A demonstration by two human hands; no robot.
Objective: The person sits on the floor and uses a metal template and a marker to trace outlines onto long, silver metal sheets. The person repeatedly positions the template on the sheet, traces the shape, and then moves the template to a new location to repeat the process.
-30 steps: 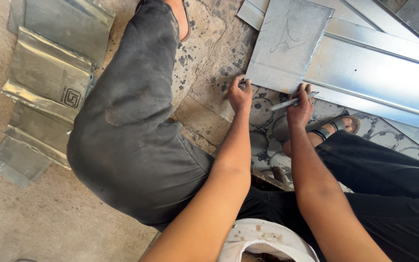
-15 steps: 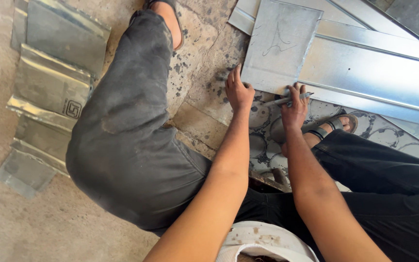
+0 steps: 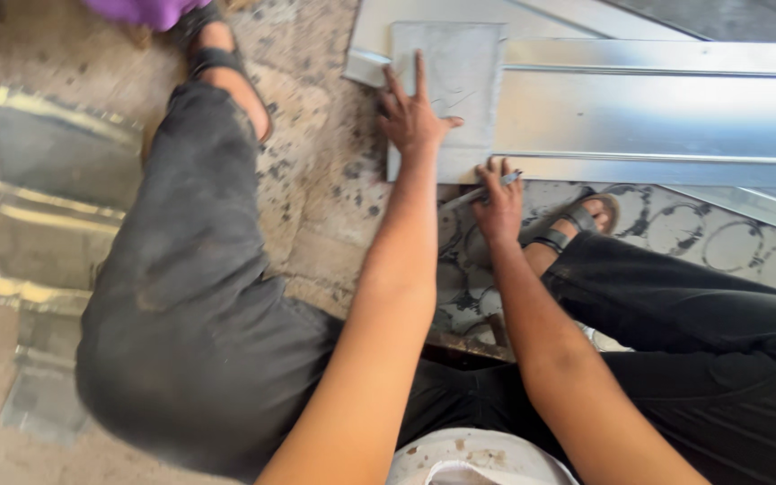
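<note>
Pressing flat on a small grey metal sheet point(image 3: 455, 81), the left hand point(image 3: 413, 117) spreads its fingers point(image 3: 420, 74) open, pointing toward twelve o'clock, with the thumb stretched out toward three o'clock across the sheet's middle. The sheet lies on the floor at about twelve o'clock from the person, its right edge overlapping a long ribbed metal panel point(image 3: 666, 112) that runs off toward three o'clock. At about four o'clock from the left hand, the right hand point(image 3: 498, 202) is curled closed around a slim metal tool point(image 3: 482, 191), whose tip points toward two o'clock and meets the sheet's near edge. The sheet sits just beyond the right fingers, at their twelve o'clock. A sandalled foot point(image 3: 577, 220) rests at three o'clock from the right hand. Folded metal pieces point(image 3: 56, 180) lie well apart at nine o'clock.
</note>
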